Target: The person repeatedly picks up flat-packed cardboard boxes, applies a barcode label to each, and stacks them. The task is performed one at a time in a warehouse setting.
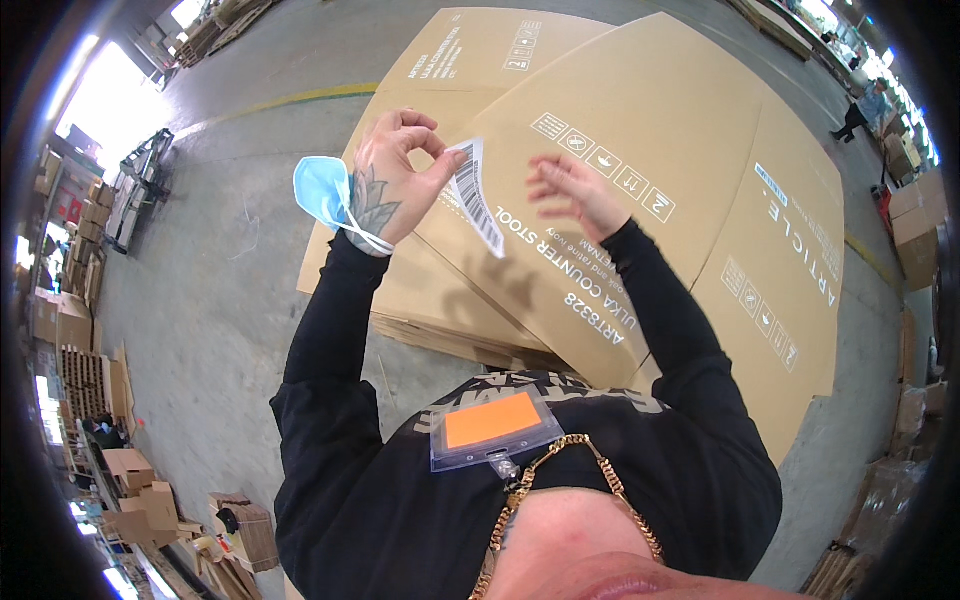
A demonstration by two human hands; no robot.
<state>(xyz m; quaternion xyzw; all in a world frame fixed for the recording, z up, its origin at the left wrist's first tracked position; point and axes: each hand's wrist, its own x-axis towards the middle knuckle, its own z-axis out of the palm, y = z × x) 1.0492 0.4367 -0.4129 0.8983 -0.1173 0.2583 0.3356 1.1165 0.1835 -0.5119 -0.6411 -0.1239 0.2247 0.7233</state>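
Observation:
Between the thumb and forefinger of my left hand (398,178) is a white barcode label (476,198), pinched at its upper end. The strip hangs down with a slight curl, above the printed cardboard. A light blue face mask (322,190) dangles from my left wrist by its white ear loops. To the right of the label, apart from it, my right hand (585,195) hovers with loosely bent, spread fingers, a bit blurred, and holds nothing. Under both hands lie large flat brown cardboard sheets (690,110), printed with white symbols and lettering, stacked in front of me.
Wooden pallets (88,385) and opened cartons (150,512) line the left side. A metal cart (140,190) stands at the far left. More cartons (915,215) are stacked on the right, where another person (866,108) stands. Grey concrete floor (225,300) surrounds the stack.

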